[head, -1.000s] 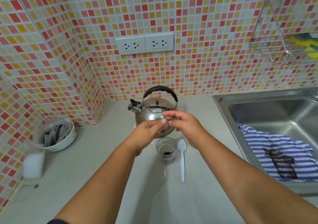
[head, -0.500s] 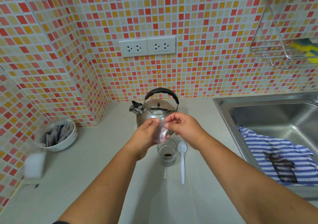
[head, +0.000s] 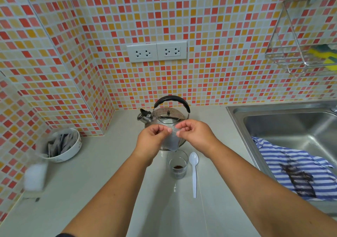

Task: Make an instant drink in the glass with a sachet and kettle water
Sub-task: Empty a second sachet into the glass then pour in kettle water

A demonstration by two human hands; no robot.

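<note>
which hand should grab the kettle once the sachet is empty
Probably the right hand: it sits nearer the kettle handle's right end, and the spout points left, so a right-hand tilt would likely pour toward the glass. Both hands hold the sachet now.

I count two hands over the counter: my left hand [head: 152, 138] and my right hand [head: 196, 134], pinching one sachet [head: 170, 142] between them. At 6 o'clock of the sachet stands one glass [head: 177, 163], with one white plastic spoon [head: 194, 171] at its 3 o'clock. One steel kettle [head: 164, 116] sits at 12 o'clock of the glass. At 9 o'clock is one white bowl [head: 63, 145] of further sachets, too bunched to count. Two wall sockets [head: 156, 51] hang at 12 o'clock, while one sink [head: 284, 127] at 3 o'clock holds one striped cloth [head: 295, 165].
</note>
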